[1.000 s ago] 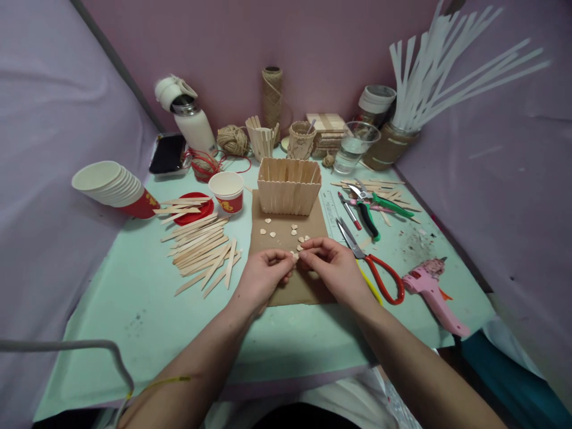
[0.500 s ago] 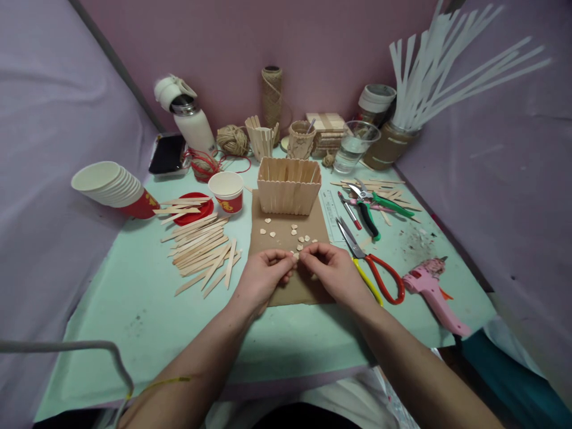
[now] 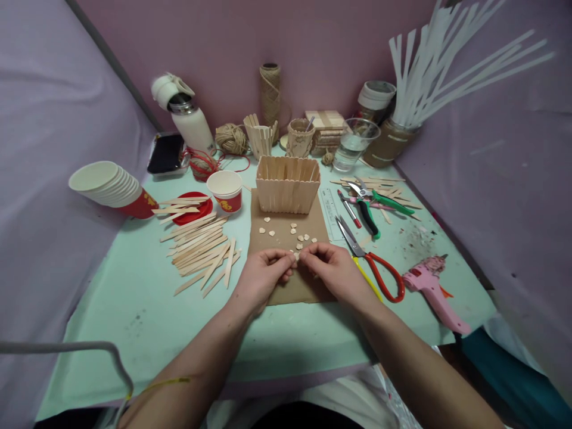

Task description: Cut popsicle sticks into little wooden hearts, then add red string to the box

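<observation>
Right-hand fingers have slid a little farther from the box (image 3: 288, 196). One tiny wood bit (image 3: 296, 257) is on the box's near side, between the pinching left hand (image 3: 264, 273) and right hand (image 3: 329, 266), equally close; its long way is too small to see.

Paper cups (image 3: 109, 189): lie nested and tilted at the left of the table (image 3: 179, 333).
White bottle (image 3: 195, 128): stands at back left, beside a dark-filled tray (image 3: 167, 156).
Twine ball (image 3: 231, 139): rests just right of the white bottle.
Twine spool (image 3: 270, 95): stands upright near the pink wall (image 3: 322, 53).
Clear cup (image 3: 351, 152): contains clear liquid.
White strips (image 3: 420, 77): fan upward out of a brown jar (image 3: 388, 143).
Pruning shears (image 3: 367, 201): lie open, partly over loose sticks (image 3: 393, 189).
Glue gun (image 3: 431, 291): lies at right, pink, nozzle pointing away.
</observation>
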### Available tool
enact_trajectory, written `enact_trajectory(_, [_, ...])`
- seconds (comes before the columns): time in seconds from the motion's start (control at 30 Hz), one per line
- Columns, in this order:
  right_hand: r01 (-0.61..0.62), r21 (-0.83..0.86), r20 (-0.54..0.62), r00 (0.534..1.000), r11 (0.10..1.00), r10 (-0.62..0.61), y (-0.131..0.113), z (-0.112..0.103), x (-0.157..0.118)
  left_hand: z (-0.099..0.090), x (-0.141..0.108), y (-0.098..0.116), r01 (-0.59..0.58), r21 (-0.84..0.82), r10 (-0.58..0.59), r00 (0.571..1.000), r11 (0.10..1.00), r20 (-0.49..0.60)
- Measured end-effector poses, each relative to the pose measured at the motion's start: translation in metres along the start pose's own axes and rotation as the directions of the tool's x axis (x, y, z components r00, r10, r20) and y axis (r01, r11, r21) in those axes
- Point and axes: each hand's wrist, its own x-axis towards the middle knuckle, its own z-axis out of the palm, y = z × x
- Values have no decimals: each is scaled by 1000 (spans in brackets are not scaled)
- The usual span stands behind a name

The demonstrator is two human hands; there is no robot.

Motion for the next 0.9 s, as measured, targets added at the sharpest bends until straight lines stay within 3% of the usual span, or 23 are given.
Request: enact_trajectory(0.9, [-23, 64, 23, 999, 998, 22, -2, -1, -1, 0, -1, 1, -14, 42, 13, 1000, 999, 10])
